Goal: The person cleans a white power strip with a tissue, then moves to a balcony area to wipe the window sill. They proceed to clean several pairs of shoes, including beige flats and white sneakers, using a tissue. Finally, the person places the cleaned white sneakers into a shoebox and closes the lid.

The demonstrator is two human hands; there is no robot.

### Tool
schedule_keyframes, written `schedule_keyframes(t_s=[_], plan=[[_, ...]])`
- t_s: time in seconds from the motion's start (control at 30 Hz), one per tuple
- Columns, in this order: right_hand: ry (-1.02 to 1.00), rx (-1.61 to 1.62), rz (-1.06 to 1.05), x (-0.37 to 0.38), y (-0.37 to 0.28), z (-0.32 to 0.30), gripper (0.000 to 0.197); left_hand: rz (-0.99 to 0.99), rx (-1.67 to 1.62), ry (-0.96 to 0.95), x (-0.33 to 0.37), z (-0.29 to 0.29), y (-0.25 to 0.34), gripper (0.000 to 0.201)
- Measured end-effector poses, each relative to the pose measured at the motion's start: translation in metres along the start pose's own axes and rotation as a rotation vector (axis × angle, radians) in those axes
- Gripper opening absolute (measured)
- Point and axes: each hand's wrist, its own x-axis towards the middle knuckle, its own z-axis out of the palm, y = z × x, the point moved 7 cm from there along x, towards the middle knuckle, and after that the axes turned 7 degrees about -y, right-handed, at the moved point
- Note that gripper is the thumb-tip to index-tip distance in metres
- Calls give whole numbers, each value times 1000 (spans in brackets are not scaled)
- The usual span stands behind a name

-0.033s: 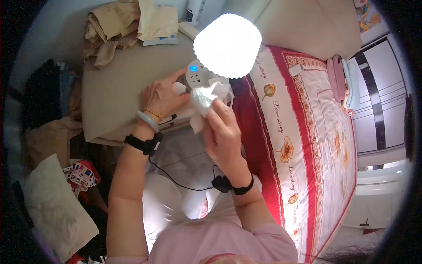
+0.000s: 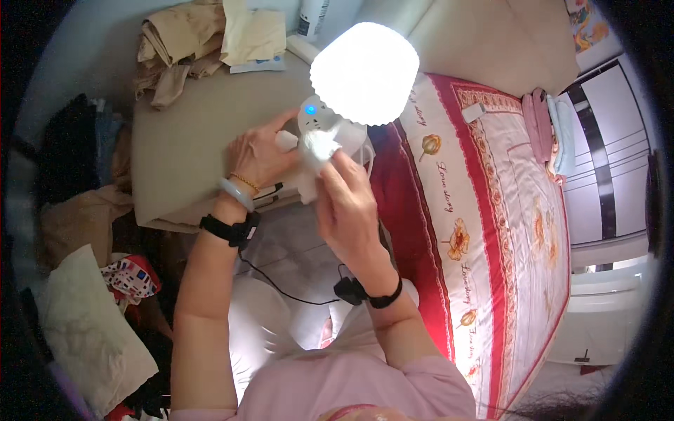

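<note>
A lit table lamp with a white ribbed shade (image 2: 365,74) stands on the beige bedside cabinet. Its white base (image 2: 309,121) has socket holes and a glowing blue button. My left hand (image 2: 261,156) grips the base's left side, forefinger and thumb apart around a white part that sticks out there. In my right hand (image 2: 349,207) is a crumpled white tissue (image 2: 320,146), pinched in the fingertips and pressed against the near part of the base. The tissue hides that part of the base, and its loose end hangs below my fingers.
Folded beige cloths (image 2: 184,35) and a small packet (image 2: 258,64) lie at the back of the cabinet (image 2: 175,147). To the right is a bed with a red and white flowered cover (image 2: 456,189), bearing a small white box (image 2: 474,112). A pillow (image 2: 91,337) lies at lower left.
My right hand has shifted a little to the left with the tissue, nearer to my left hand. The left hand and the lamp stay almost in place.
</note>
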Motion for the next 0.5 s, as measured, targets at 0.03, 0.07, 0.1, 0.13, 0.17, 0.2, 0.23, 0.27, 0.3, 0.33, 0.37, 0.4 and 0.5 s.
schedule_keyframes(t_s=[0.03,0.07,0.1,0.13,0.17,0.2,0.23,0.27,0.3,0.33,0.37,0.4,0.5], plan=[[-50,16,7,10,-1,11,46,-11,44,0,-1,-2,-2,49],[-71,-59,-1,19,-3,19,47,-23,86,-4,-2,0,-8,47],[-93,-135,-8,28,-4,26,48,-35,129,-8,-3,0,-12,45],[-116,-214,-14,37,-3,33,49,-66,100,-41,-2,1,-14,43],[-141,-296,16,42,9,46,50,-97,71,-75,-2,1,-13,41],[-144,-337,23,43,14,52,50,-128,42,-109,-2,2,-12,39],[-147,-383,31,45,17,55,50,-143,50,-112,-2,1,-9,39],[-150,-430,40,46,20,56,51,-158,59,-115,-1,1,-6,38],[-170,-487,7,49,20,57,44,-172,67,-118,0,1,-5,38],[-193,-536,-31,51,19,61,38,-147,61,-81,-1,-1,-6,38],[-215,-585,-68,51,17,64,33,-122,55,-45,-2,-1,-8,38],[-258,-562,-36,52,19,67,33,-95,49,-10,-4,0,-10,38],[-359,-544,19,55,15,67,34,-28,2,38,-4,2,-15,37]])
